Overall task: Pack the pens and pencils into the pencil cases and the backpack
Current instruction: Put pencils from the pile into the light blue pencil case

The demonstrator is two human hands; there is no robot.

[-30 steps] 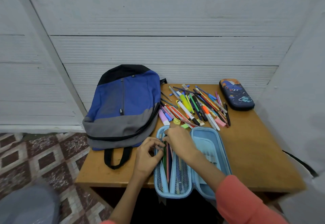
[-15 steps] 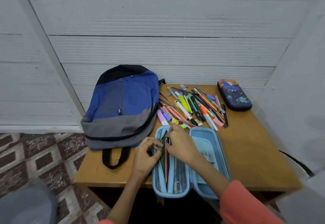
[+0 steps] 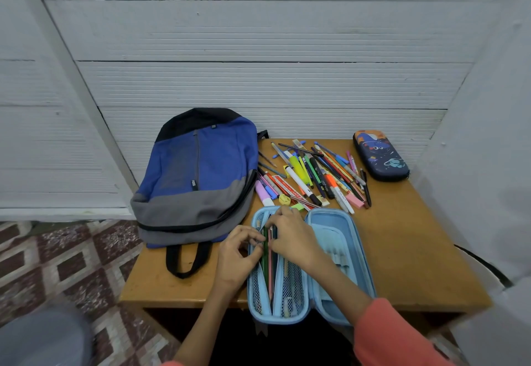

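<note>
A light blue pencil case point(image 3: 342, 239) lies open at the table's front edge, with several pencils point(image 3: 269, 268) in its left mesh half. My left hand point(image 3: 237, 256) pinches the mesh pocket's edge at the case's left side. My right hand point(image 3: 290, 236) grips the tops of the pencils inside that pocket. A pile of loose pens and pencils point(image 3: 313, 176) lies behind the case. A blue and grey backpack point(image 3: 198, 173) lies flat at the left. A dark blue pencil case point(image 3: 380, 155) with a space print sits zipped shut at the back right.
The small wooden table point(image 3: 408, 236) stands against a white ribbed wall point(image 3: 258, 49), with a white panel point(image 3: 488, 135) close on the right. A patterned tile floor point(image 3: 57, 256) lies to the left. Erasers and a yellow sharpener point(image 3: 284, 199) lie near the pile's front.
Both hands stay at the open case's left pocket; the right hand has slid slightly down along the pencils. The view has shifted a little.
</note>
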